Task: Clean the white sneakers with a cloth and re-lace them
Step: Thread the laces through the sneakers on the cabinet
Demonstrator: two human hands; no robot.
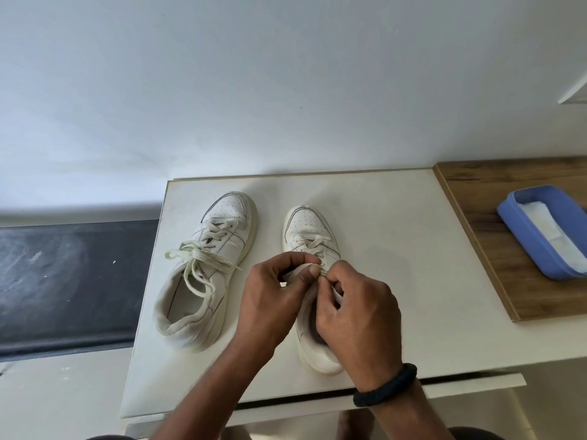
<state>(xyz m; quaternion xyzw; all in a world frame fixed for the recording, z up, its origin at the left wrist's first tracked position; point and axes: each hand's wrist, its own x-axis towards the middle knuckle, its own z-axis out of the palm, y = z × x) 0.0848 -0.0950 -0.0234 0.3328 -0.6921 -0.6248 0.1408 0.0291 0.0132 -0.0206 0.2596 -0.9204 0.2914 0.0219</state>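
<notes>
Both hands worked at the throat of the right sneaker (309,236). The left hand (273,296) was curled, thumb and forefinger pinched on the pale tongue or lace at the upper eyelets; which of the two could not be told. The right hand (355,309) was closed in a fine pinch on the lace (313,244) at the same spot, a black band (386,387) on its wrist.

The lace appeared flat, soft and limp; it would likely be best gripped near its tip. The shoe looked light and liable to slide, so holding the collar seemed advisable.

The left sneaker (219,249) stood just beside it on the white board (397,249), toe away, its lace ends (197,258) loose across the opening. Well apart, on the wooden counter (476,192), a blue tray (521,223) held a white cloth (546,230). Nothing obstructed the work.
</notes>
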